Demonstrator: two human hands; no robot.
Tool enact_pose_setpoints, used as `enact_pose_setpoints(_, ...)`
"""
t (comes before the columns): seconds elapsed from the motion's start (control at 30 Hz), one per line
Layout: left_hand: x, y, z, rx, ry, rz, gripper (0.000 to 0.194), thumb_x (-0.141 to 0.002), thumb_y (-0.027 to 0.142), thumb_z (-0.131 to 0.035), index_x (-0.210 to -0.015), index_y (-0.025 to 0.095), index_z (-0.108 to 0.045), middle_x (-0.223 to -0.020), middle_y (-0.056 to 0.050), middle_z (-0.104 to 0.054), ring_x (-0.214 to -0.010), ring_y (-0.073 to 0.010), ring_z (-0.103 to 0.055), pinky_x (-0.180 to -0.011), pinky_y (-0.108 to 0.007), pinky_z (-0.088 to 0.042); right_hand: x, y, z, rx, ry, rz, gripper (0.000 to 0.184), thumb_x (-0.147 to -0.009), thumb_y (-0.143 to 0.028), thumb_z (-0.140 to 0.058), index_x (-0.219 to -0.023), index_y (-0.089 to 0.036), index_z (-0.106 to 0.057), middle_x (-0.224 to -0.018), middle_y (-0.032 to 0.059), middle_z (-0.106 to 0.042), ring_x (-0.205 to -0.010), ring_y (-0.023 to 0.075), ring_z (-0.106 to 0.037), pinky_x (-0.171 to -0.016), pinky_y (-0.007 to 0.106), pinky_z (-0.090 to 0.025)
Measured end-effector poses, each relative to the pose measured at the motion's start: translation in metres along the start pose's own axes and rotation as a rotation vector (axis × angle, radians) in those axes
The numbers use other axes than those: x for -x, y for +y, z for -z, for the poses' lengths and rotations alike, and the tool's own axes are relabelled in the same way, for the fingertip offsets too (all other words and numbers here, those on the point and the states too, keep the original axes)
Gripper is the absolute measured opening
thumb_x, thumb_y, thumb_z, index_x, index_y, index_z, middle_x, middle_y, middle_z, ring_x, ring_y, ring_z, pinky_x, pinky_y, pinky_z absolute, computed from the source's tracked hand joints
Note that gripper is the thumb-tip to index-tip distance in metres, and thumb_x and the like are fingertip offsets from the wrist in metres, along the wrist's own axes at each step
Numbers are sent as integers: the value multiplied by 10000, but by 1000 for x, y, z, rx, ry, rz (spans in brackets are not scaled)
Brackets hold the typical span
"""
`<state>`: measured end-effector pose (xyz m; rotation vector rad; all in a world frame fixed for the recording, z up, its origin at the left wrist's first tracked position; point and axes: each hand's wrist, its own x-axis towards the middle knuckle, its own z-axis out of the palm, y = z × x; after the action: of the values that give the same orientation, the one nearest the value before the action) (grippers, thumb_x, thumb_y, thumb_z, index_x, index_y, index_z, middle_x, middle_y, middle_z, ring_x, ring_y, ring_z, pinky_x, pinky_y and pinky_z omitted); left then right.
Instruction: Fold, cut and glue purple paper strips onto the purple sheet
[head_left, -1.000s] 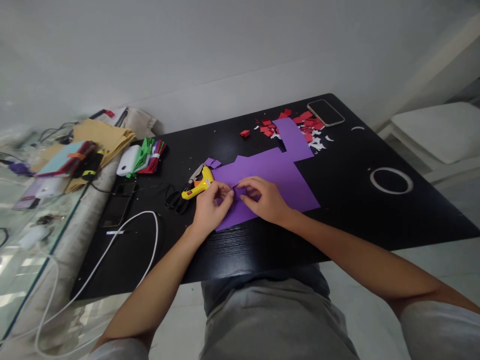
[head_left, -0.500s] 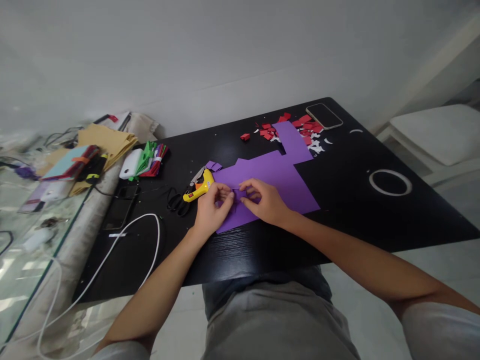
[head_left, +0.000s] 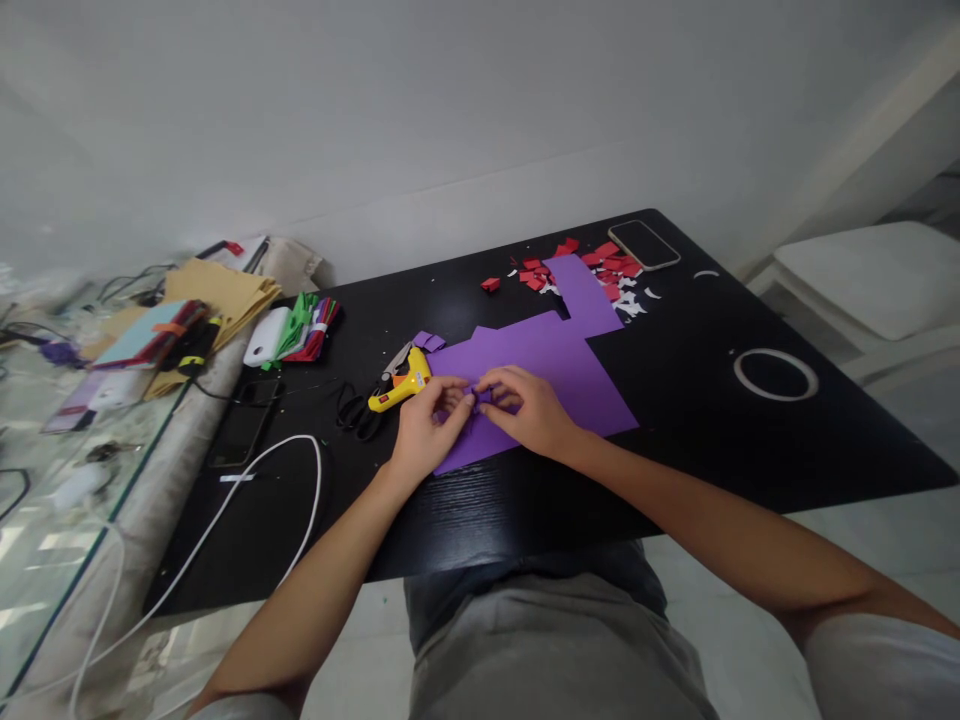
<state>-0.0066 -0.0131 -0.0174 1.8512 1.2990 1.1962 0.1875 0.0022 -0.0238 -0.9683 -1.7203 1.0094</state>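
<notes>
Between the fingertips of both hands is a small folded piece of purple paper (head_left: 484,396), partly covered by the fingers. My left hand (head_left: 433,425) pinches its left side, and my right hand (head_left: 531,408) grips it from the right. Both hands are just above a large purple sheet (head_left: 589,385) lying on the black table. Close to my left hand rests a yellow glue gun (head_left: 403,383), beside black-handled scissors (head_left: 367,415). Small purple paper pieces (head_left: 429,341) lie just behind the glue gun.
Red paper pieces (head_left: 611,262) and white scraps (head_left: 630,303) are scattered at the back, near a phone (head_left: 645,244). A tape ring (head_left: 776,374) lies at right. Left are a white cable (head_left: 318,465), a dark phone (head_left: 244,425) and bundled coloured strips (head_left: 307,330).
My fingers have come closer together around the small purple piece, and the right hand has shifted slightly left. The camera view has tilted a little.
</notes>
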Motion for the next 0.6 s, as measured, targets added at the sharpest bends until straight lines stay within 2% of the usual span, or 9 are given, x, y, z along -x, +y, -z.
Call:
enact_pose_setpoints(0.13,0,-2,0,30,-3,21,243,-940,383,-717,-1093,197,-686,-840,-14,-707,-717,-134,-670,-712,-262,-567,1,4,-3,-132,6,-73,401,-793,-231,-794,-1163,-239,-639,-1152,70,-720,-831,162,-716,-810,366,-660)
enact_pose_setpoints(0.23,-1,-4,0,51,4,41,255,-935,394,-728,-1091,196,-688,-827,-6,-691,-709,-128,-651,-696,-251,-552,0,5,-4,-228,-18,-125,479,-730,-256,-852,-1151,-233,-625,-1175,79,-711,-855,166,-716,-828,369,-656)
enact_pose_setpoints(0.43,-2,-5,1,73,5,51,282,-940,419,-719,-1103,194,-671,-821,-4,-672,-697,-124,-634,-682,-249,-533,-5,4,-1,-387,-17,-254,329,-784,-175,-713,-1095,-233,-624,-967,19,-706,-805,165,-741,-874,397,-651)
enact_pose_setpoints(0.6,0,-6,-1,104,-4,46,282,-933,403,-725,-1116,200,-653,-836,-8,-677,-702,-124,-638,-681,-254,-537,-7,5,1,-407,-32,-291,314,-765,-225,-756,-1052,-245,-630,-809,-19,-687,-755,179,-728,-810,399,-654)
